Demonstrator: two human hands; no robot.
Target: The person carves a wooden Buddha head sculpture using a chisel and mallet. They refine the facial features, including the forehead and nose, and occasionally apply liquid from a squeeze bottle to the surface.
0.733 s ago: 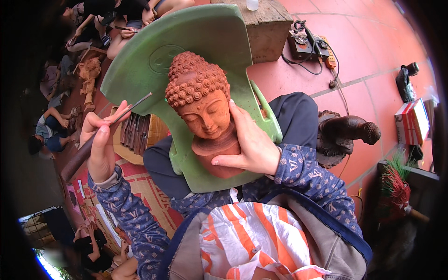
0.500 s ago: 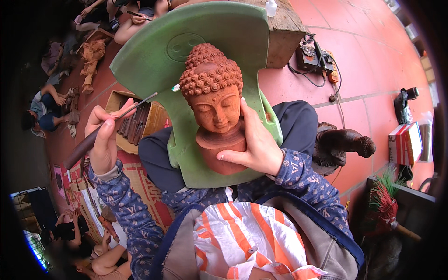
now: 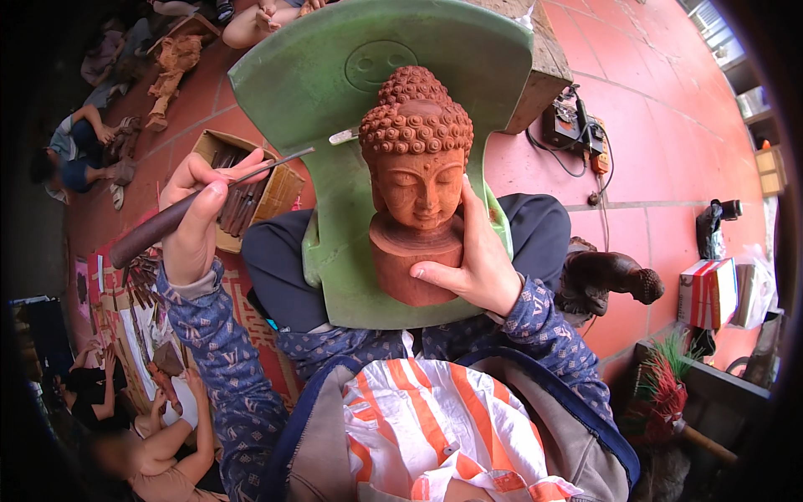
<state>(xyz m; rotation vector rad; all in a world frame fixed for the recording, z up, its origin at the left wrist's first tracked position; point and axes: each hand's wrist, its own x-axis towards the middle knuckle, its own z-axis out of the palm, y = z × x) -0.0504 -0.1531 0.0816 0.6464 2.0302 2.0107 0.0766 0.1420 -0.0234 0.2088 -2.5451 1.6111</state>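
A reddish-brown carved wooden Buddha bust (image 3: 423, 188) with tight curled hair stands on a green plastic chair seat (image 3: 351, 309) across my lap, its face toward me. My right hand (image 3: 481, 263) grips the bust's neck and round base from the right, thumb across the front. My left hand (image 3: 196, 209) holds a carving chisel (image 3: 155, 237) by its dark wooden handle. The chisel's thin metal blade points up and right, its tip apart from the bust's left side. A small whitish object (image 3: 343, 136) shows beside the head, partly hidden behind it.
A cardboard box (image 3: 284, 197) of wooden-handled tools stands left of the seat. To the right are a dark wooden carving (image 3: 609, 280) and a black power box (image 3: 562, 125) with cables. A wooden block (image 3: 544, 71) stands behind the chair. Other people sit along the left.
The bust has turned so its face is more frontal and upright. The whole view has shifted, and more of the whitish object shows. Both hands keep their holds.
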